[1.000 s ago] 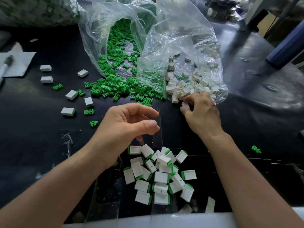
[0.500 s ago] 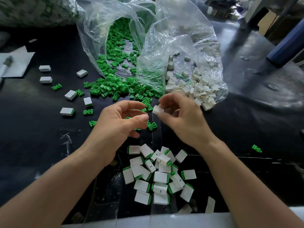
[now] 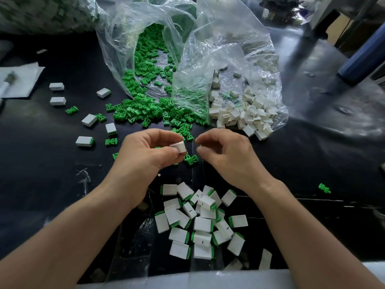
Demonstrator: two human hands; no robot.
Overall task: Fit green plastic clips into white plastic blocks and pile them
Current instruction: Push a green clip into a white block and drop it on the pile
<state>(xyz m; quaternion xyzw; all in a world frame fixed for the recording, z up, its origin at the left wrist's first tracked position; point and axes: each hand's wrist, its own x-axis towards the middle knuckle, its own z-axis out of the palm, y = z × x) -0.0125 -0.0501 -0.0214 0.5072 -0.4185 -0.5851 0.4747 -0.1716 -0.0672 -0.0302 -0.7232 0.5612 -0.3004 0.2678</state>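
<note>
My left hand (image 3: 145,155) pinches a white plastic block (image 3: 178,147) between thumb and fingertips above the black table. A bit of green shows behind its fingers. My right hand (image 3: 227,157) hovers just right of it with fingers curled; whether it holds anything is unclear. Loose green clips (image 3: 145,113) spill from a clear bag (image 3: 125,38) ahead. Empty white blocks (image 3: 245,115) lie in a second clear bag (image 3: 239,55) to the right. A pile of blocks with green clips fitted (image 3: 200,224) lies near the front edge, below both hands.
Single white blocks (image 3: 89,119) and stray clips (image 3: 71,110) are scattered at the left. A white cloth with a pen (image 3: 18,80) lies far left. One clip (image 3: 324,188) sits alone at the right. A blue cylinder (image 3: 362,57) stands at the back right.
My right hand took a white block from the bag and brought it to the middle. The block is now pinched by my left hand, and the right hand's fingers have drawn slightly away.
</note>
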